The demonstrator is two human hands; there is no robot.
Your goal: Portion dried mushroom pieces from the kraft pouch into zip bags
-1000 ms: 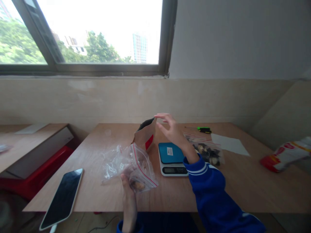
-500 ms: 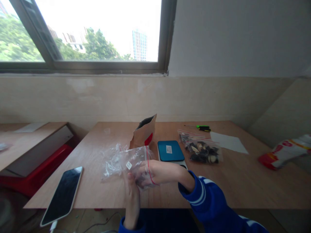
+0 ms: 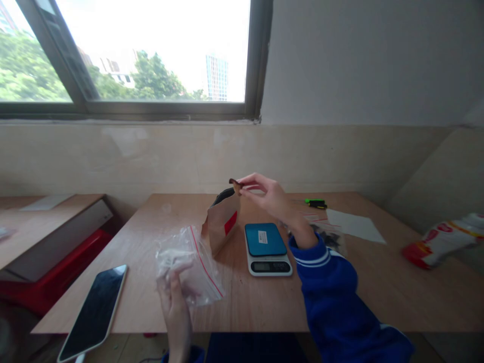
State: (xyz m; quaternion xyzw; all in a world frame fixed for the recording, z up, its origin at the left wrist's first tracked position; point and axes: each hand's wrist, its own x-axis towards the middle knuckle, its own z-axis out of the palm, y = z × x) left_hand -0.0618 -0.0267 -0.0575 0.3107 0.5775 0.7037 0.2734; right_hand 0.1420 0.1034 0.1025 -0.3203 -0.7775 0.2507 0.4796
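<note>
My left hand (image 3: 177,297), low at the left, is closed on a clear zip bag (image 3: 204,287) with a red seal line. Some of its fingers show through the plastic. My right hand (image 3: 270,196) is raised over the table and pinches a small curled brown piece (image 3: 237,186) that looks like dried mushroom. That piece is at the open top of a standing brown paper pouch (image 3: 220,227) with a red patch. Just right of the pouch lies a kitchen scale (image 3: 265,241) with a blue top, its display facing me.
Zip bags of dark dried pieces (image 3: 336,239) lie behind my right sleeve, partly hidden. Beyond them are a green-and-black screwdriver (image 3: 316,203) and a white paper sheet (image 3: 355,225). A phone (image 3: 94,310) lies at the table's left edge; a red-and-white bottle (image 3: 442,238) is at far right.
My right hand has come out of the zip bag and moved up to the pouch's mouth with the brown piece. My left hand has shifted left and down with the zip bag.
</note>
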